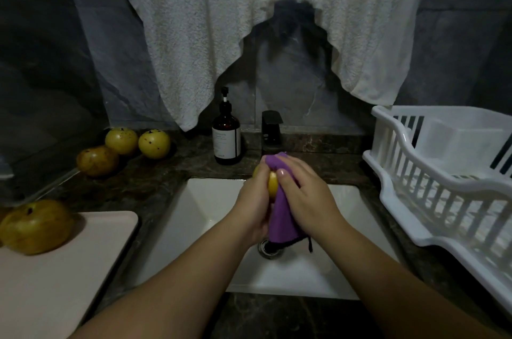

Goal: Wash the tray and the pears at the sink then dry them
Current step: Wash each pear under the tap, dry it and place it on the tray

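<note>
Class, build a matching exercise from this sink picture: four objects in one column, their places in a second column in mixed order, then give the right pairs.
Objects
1. purple cloth
2. pear on the tray
3. soap bottle
4. white drying rack

Places
A. on the counter right of the sink
B. beside the black tap
C. on the pale tray at the left
D. held over the sink, round a pear

Pairs: 1-D, 2-C, 3-B, 4-A

Home washroom or kitchenette indicated, white sink set in dark marble counter, soap pump bottle, hung towel, dish rack
</note>
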`<action>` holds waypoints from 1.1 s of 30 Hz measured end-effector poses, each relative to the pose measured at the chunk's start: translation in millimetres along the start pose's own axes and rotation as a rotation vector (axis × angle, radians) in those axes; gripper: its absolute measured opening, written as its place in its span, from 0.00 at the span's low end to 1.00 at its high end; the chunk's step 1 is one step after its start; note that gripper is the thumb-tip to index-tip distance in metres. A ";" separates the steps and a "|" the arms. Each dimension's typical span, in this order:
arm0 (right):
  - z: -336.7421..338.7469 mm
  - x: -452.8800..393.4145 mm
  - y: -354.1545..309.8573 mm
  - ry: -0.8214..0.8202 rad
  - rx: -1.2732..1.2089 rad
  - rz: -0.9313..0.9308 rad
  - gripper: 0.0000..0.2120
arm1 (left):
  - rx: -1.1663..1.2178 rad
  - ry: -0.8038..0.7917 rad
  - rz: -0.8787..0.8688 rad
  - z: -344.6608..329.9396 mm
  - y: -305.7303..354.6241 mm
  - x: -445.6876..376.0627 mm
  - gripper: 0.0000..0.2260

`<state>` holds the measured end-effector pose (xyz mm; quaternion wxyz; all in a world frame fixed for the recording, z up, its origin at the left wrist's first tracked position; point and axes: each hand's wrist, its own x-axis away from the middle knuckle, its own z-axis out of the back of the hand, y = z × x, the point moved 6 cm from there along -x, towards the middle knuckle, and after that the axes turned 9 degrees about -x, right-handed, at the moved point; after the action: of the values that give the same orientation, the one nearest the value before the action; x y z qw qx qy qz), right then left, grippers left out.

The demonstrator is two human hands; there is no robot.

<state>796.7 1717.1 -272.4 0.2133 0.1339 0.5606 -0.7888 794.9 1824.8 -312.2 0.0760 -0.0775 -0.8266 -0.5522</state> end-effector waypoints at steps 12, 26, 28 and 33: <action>-4.3 1.0 4.1 -0.061 -0.197 -0.101 0.22 | 0.017 -0.022 -0.065 0.3 0.5 -3.1 0.23; 80.8 -19.6 -37.9 0.166 -0.139 -0.321 0.14 | 0.114 -0.162 -0.028 -50.0 29.6 11.6 0.29; 104.4 -26.7 -45.8 0.229 -0.119 -0.318 0.13 | 0.083 -0.183 -0.048 -71.4 40.5 14.9 0.27; 152.6 -26.1 -62.6 0.336 -0.334 -0.411 0.06 | 0.072 -0.208 -0.100 -124.6 63.9 25.1 0.21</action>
<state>793.3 1595.9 -157.7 -0.0273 0.1092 0.7253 -0.6792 788.9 1734.9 -202.2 -0.0348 -0.0903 -0.8522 -0.5142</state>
